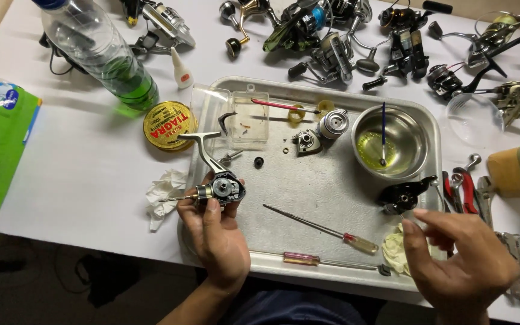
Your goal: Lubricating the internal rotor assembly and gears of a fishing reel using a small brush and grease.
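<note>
Sitting on the white table (91,174) is a big metal tray (332,192) with a shiny bowl (390,143) in it. The left hand (215,235) grips a fishing reel body (221,188) over the tray's left edge. The right hand (461,259) is loose and holds nothing, near a black reel part (403,196). Two thin screwdrivers (326,230) lie between the hands.

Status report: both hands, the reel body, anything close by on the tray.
Left hand grips reel body above metal tray. Right hand empty, fingers spread, near black side cover. Two screwdrivers lie between.
</note>
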